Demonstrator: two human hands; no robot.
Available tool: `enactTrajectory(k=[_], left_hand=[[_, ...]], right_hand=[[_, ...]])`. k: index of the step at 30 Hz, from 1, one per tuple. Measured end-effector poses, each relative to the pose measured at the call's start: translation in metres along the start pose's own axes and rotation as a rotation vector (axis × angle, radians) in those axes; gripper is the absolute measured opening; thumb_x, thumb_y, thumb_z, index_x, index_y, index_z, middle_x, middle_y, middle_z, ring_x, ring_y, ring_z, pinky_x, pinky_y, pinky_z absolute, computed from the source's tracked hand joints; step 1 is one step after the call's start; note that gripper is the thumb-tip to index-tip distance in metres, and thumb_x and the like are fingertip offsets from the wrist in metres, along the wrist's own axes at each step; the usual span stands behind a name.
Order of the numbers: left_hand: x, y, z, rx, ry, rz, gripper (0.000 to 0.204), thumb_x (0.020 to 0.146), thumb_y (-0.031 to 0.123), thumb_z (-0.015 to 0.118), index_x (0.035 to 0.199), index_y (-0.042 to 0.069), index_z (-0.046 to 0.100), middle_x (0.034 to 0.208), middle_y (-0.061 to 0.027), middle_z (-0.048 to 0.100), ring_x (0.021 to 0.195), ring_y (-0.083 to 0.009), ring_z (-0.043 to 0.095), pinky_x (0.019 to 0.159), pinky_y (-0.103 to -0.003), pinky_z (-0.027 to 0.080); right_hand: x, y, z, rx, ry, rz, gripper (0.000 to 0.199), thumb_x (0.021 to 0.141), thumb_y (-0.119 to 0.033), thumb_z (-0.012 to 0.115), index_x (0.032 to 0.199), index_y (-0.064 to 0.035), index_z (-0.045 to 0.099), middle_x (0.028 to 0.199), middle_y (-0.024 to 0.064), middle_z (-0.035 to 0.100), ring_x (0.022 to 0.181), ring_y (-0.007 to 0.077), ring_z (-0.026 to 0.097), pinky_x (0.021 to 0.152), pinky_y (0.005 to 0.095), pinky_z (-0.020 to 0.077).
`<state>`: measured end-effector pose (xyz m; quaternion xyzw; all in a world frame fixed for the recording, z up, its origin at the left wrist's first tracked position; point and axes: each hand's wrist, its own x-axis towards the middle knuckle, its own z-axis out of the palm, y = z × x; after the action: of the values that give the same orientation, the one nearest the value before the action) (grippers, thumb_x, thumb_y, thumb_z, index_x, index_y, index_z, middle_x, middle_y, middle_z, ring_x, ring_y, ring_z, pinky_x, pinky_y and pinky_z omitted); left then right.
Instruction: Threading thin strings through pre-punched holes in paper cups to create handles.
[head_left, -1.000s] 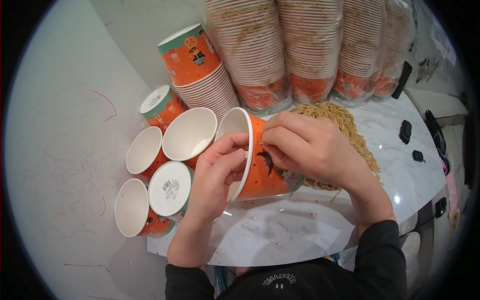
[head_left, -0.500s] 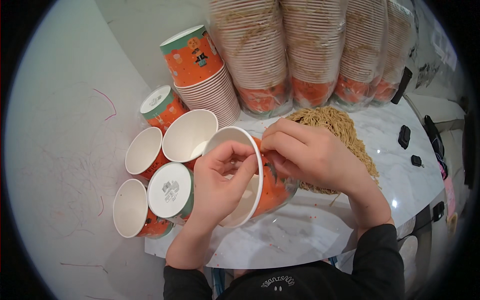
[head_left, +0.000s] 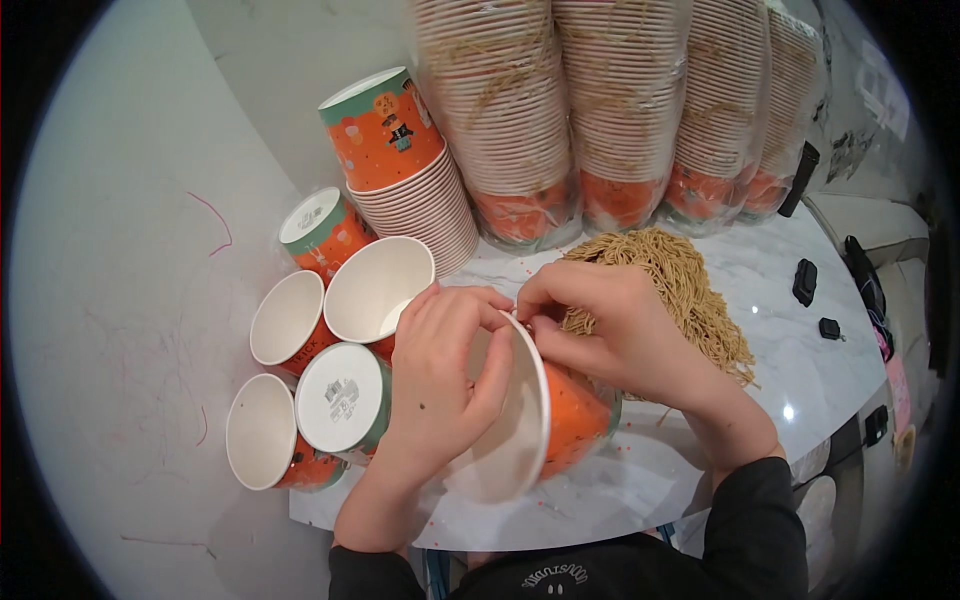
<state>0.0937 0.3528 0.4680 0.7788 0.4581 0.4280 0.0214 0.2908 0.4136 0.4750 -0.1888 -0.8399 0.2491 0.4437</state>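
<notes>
An orange paper bucket (head_left: 580, 415) with a white rim and green base lies tipped on its side before me, its mouth turned to the left. My left hand (head_left: 445, 370) is at the mouth, fingers bent over the rim and thumb close beside it. On the outer side of the same rim, my right hand (head_left: 605, 325) pinches with thumb and forefinger. Whatever is between those fingertips is too small to make out. Behind the right hand lies a heap of tan cords (head_left: 690, 290).
Left of the hands stand loose buckets, including an upside-down bucket (head_left: 343, 398) and an upright bucket (head_left: 380, 285). A nested stack (head_left: 425, 205) rises behind them. Tall plastic-wrapped stacks (head_left: 620, 120) line the back. Small black objects (head_left: 806, 282) lie at the table's right.
The bucket's mouth has shifted right and down, and its base has turned right. My left hand has moved over the top of the rim. The right hand stays pinched at the rim.
</notes>
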Motion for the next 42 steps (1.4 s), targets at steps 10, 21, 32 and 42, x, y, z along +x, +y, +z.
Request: enactTrajectory(k=[10,21,32,42], left_hand=[[-0.010,0.004,-0.006,-0.155,-0.052,-0.210,0.006,0.091,0.001,0.062,0.096,-0.001,0.058,0.102,-0.0143,0.065,0.093,-0.0268,0.064,0.083,-0.034,0.051],[-0.008,-0.034,0.001,-0.734,-0.290,-0.653,0.011,0.096,0.010,0.067,0.095,0.001,0.062,0.112,-0.0083,0.070,0.101,-0.0130,0.066,0.085,-0.030,0.053],[0.005,-0.024,-0.022,-0.227,-0.552,-0.537,0.019,0.095,0.016,0.071,0.102,0.000,0.065,0.099,-0.0028,0.069,0.092,-0.0101,0.064,0.076,-0.027,0.051],[0.003,-0.031,-0.014,-0.984,-0.241,-0.784,0.017,0.104,0.019,0.062,0.102,0.002,0.061,0.084,0.0009,0.062,0.069,-0.0069,0.057,0.069,-0.024,0.049]], right_hand=[[0.005,-0.001,0.007,0.567,-0.105,0.559,0.014,0.091,-0.008,0.076,0.098,0.0038,0.073,0.093,0.0021,0.073,0.086,0.0058,0.067,0.077,0.0225,0.0540],[-0.001,0.008,0.010,0.069,-0.196,0.370,0.015,0.084,-0.007,0.077,0.094,0.0043,0.074,0.080,0.0082,0.073,0.076,0.0110,0.069,0.070,0.0273,0.0556],[0.006,0.018,0.001,-0.021,-0.319,0.234,0.012,0.079,-0.004,0.072,0.090,0.0012,0.071,0.079,0.0122,0.071,0.075,0.0242,0.071,0.070,0.0325,0.0553],[0.002,0.035,0.011,-0.105,-0.218,0.074,0.014,0.078,-0.003,0.072,0.092,-0.0009,0.070,0.089,0.0095,0.071,0.079,0.0266,0.069,0.075,0.0334,0.0541]])
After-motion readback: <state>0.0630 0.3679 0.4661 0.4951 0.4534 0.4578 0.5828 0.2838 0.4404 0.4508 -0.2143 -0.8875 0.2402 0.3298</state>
